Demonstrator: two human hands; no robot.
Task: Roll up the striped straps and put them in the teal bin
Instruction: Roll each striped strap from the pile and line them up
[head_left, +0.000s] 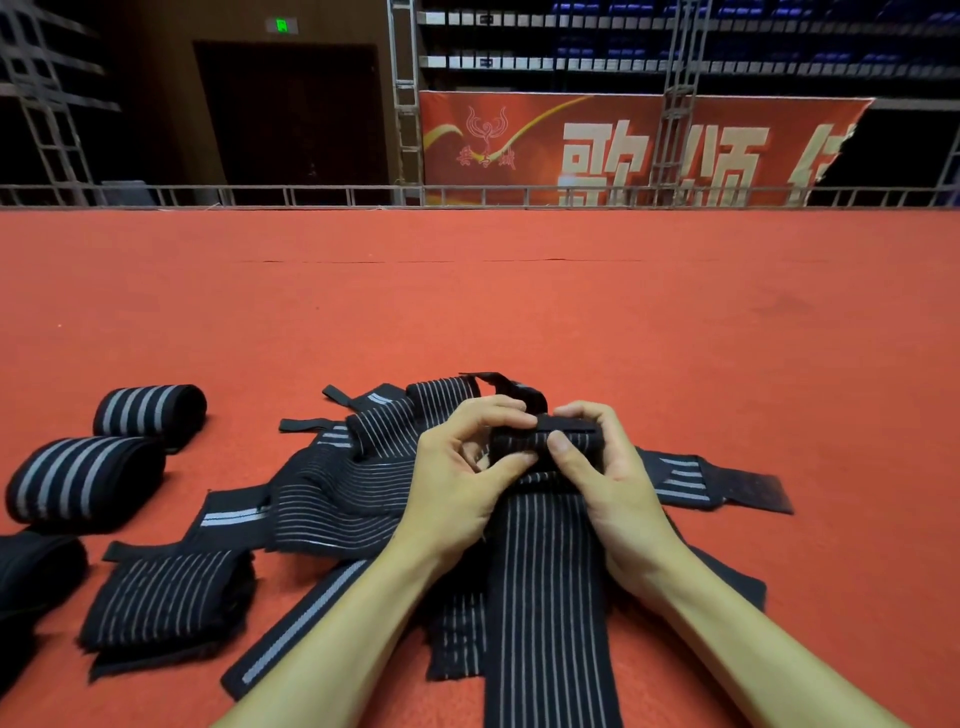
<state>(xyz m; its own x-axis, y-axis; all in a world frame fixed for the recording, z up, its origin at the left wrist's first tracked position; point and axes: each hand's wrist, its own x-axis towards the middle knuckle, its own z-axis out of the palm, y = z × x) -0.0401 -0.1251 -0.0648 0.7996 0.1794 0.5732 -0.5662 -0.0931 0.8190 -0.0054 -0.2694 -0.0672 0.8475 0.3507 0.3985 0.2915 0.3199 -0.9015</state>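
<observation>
A long black strap with thin grey stripes (550, 587) runs from the bottom edge up to my hands, its far end turned into a small roll (545, 439). My left hand (462, 473) pinches the roll's left side. My right hand (602, 467) grips its right side, thumb on top. Under them lies a loose pile of striped straps (343, 478). Two rolled straps (150, 413) (83, 480) lie at the left. No teal bin is in view.
Red carpet (519, 312) covers the floor out to a metal railing (467, 195) at the back. More flat straps (166, 597) (717, 480) lie left and right of the pile. A dark bundle (31, 577) sits at the left edge.
</observation>
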